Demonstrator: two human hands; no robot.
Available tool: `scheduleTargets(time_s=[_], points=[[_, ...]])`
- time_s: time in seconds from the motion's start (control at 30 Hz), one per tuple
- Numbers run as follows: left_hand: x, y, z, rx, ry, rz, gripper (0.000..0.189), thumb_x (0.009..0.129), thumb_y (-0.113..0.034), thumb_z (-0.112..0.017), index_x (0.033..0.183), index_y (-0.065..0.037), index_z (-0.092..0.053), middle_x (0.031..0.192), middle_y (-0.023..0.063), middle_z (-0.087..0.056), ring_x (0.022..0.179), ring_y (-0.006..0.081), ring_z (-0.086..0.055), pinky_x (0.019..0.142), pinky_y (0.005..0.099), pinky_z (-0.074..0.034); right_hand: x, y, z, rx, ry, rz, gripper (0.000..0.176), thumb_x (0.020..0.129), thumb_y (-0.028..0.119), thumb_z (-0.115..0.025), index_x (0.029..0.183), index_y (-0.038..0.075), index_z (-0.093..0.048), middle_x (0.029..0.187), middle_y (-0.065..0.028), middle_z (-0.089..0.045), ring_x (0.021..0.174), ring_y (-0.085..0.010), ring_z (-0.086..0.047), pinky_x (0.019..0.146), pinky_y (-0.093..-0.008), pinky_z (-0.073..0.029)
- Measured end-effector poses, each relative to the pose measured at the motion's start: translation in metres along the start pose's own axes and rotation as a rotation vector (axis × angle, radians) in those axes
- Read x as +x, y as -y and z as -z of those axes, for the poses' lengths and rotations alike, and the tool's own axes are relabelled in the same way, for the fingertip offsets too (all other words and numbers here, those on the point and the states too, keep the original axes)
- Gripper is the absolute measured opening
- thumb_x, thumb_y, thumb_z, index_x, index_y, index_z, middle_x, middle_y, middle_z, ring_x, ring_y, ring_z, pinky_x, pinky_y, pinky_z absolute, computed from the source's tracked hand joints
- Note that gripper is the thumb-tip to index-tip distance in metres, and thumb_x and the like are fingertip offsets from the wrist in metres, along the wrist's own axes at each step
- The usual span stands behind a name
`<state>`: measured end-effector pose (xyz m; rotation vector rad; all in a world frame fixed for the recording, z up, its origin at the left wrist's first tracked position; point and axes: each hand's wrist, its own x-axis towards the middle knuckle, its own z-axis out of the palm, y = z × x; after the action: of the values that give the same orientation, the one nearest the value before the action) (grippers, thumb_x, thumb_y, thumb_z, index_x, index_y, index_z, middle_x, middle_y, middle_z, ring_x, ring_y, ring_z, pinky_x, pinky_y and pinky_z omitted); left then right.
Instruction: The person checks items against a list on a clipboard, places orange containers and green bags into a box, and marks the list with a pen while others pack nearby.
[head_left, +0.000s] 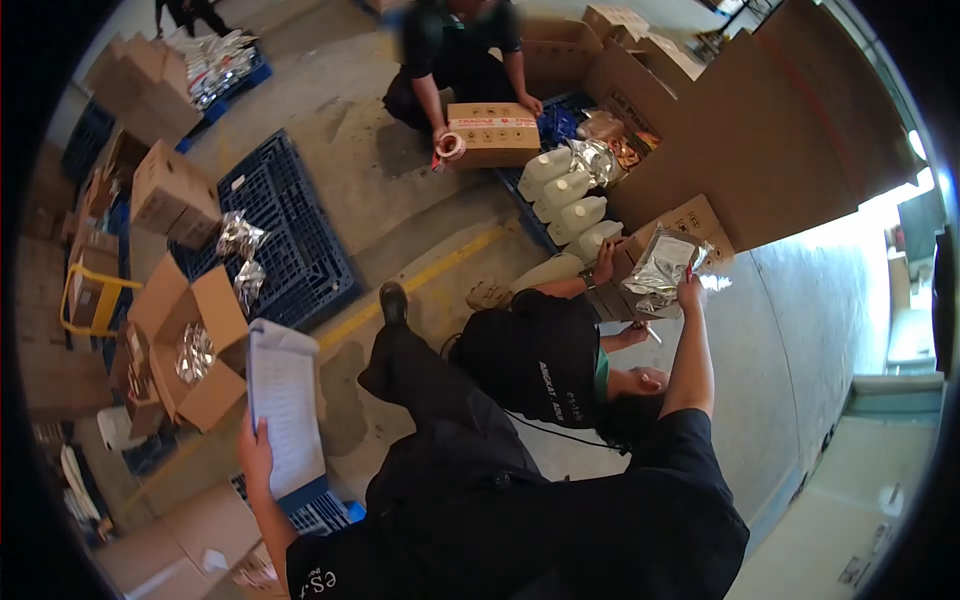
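My left hand (257, 450) is closed on the left edge of a clipboard (285, 400) with printed sheets, held out at my lower left. My right hand (691, 290), arm stretched forward, grips a silver foil pouch (662, 268) with a white label, over a cardboard box (700, 222). Right beside the pouch, a crouching co-worker (540, 360) in a black shirt touches the box with one hand and holds a thin white object in the other. Several white jugs (567, 195) stand next to that box.
Another person (460, 50) crouches ahead with tape and a sealed "FRAGILE" box (493, 135). An open carton (190, 350) with foil packs and a blue pallet (290, 230) are at left. A large cardboard panel (760, 130) rises at right. A cable lies near the co-worker.
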<state>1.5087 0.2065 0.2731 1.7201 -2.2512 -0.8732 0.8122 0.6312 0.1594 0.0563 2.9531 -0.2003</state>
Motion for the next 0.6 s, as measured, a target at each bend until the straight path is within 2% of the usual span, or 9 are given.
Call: scheduleTargets(time_s=[0.13, 0.17, 0.2, 0.23, 0.27, 0.33, 0.43, 0.53, 0.6], points=[[0.127, -0.093, -0.031, 0.15, 0.301, -0.122, 0.041, 0.086, -0.018, -0.046, 0.123, -0.001, -0.039, 0.117, 0.0226, -0.048, 0.109, 0.0316, -0.047, 0.092, 0.0325, -0.034, -0.003, 0.008, -0.016, 0.103, -0.009, -0.064, 0.028, 0.078, 0.024, -0.046, 0.1, 0.009, -0.051, 0.097, -0.0216, -0.057, 0.092, -0.0385, -0.054, 0.076, -0.0465, -0.042], [0.162, -0.095, -0.046, 0.223, 0.325, -0.205, 0.042, 0.086, -0.02, -0.047, 0.124, -0.004, -0.039, 0.11, 0.0238, -0.052, 0.102, 0.0331, -0.051, 0.087, 0.0342, -0.038, -0.004, 0.007, -0.024, 0.13, -0.053, -0.056, 0.026, 0.077, 0.024, -0.047, 0.097, 0.008, -0.05, 0.094, -0.0216, -0.058, 0.09, -0.0395, -0.054, 0.073, -0.0474, -0.042], [0.201, -0.1, -0.063, 0.293, 0.344, -0.294, 0.044, 0.085, -0.023, -0.047, 0.125, -0.007, -0.039, 0.102, 0.025, -0.055, 0.096, 0.0347, -0.055, 0.082, 0.0359, -0.042, -0.011, 0.019, -0.019, 0.145, -0.032, -0.114, 0.031, 0.074, 0.02, -0.045, 0.101, 0.007, -0.051, 0.097, -0.0231, -0.056, 0.093, -0.0405, -0.052, 0.076, -0.047, -0.042], [0.228, -0.14, -0.068, 0.214, 0.484, -0.122, 0.044, 0.084, -0.024, -0.048, 0.125, -0.011, -0.04, 0.101, 0.0262, -0.055, 0.095, 0.038, -0.053, 0.081, 0.0388, -0.042, -0.008, 0.017, -0.03, 0.126, -0.035, -0.162, 0.036, 0.073, 0.021, -0.046, 0.107, 0.009, -0.051, 0.1, -0.022, -0.056, 0.094, -0.0401, -0.052, 0.077, -0.0466, -0.042], [0.268, -0.146, -0.08, 0.231, 0.491, -0.161, 0.044, 0.084, -0.024, -0.048, 0.125, -0.011, -0.04, 0.101, 0.0262, -0.055, 0.095, 0.038, -0.053, 0.081, 0.0388, -0.042, -0.017, 0.035, -0.021, 0.101, -0.071, -0.231, 0.039, 0.073, 0.023, -0.048, 0.11, 0.01, -0.051, 0.099, -0.0207, -0.057, 0.094, -0.0391, -0.053, 0.077, -0.0459, -0.042], [0.341, -0.124, -0.108, 0.389, 0.537, -0.439, 0.044, 0.083, -0.024, -0.049, 0.125, -0.014, -0.04, 0.095, 0.0276, -0.056, 0.09, 0.0407, -0.054, 0.077, 0.0431, -0.042, -0.011, 0.029, -0.04, 0.121, -0.049, -0.318, 0.038, 0.074, 0.027, -0.05, 0.108, 0.01, -0.052, 0.098, -0.0196, -0.058, 0.093, -0.038, -0.053, 0.077, -0.0456, -0.042], [0.414, -0.151, -0.13, 0.491, 0.648, -0.4, 0.045, 0.081, -0.024, -0.05, 0.125, -0.016, -0.04, 0.092, 0.0273, -0.056, 0.088, 0.0417, -0.054, 0.076, 0.0452, -0.042, -0.013, 0.053, -0.033, 0.104, -0.016, -0.463, 0.038, 0.075, 0.03, -0.05, 0.105, 0.008, -0.053, 0.095, -0.0206, -0.058, 0.091, -0.0381, -0.054, 0.076, -0.0457, -0.042], [0.46, -0.188, -0.14, 0.585, 0.733, -0.354, 0.051, 0.077, -0.024, -0.056, 0.124, -0.011, -0.04, 0.095, 0.0252, -0.056, 0.089, 0.0411, -0.054, 0.076, 0.0446, -0.043, -0.011, 0.056, -0.028, 0.009, -0.048, -0.455, 0.031, 0.076, 0.027, -0.048, 0.096, 0.004, -0.055, 0.09, -0.0229, -0.058, 0.086, -0.0401, -0.054, 0.072, -0.046, -0.042], [0.487, -0.2, -0.149, 0.528, 0.761, -0.388, 0.057, 0.071, -0.021, -0.063, 0.123, -0.009, -0.04, 0.097, 0.0233, -0.057, 0.091, 0.0391, -0.054, 0.079, 0.0419, -0.043, -0.01, 0.061, -0.013, 0.014, -0.02, -0.467, 0.029, 0.075, 0.026, -0.049, 0.094, 0.004, -0.056, 0.089, -0.0226, -0.059, 0.083, -0.0391, -0.055, 0.07, -0.0449, -0.043]])
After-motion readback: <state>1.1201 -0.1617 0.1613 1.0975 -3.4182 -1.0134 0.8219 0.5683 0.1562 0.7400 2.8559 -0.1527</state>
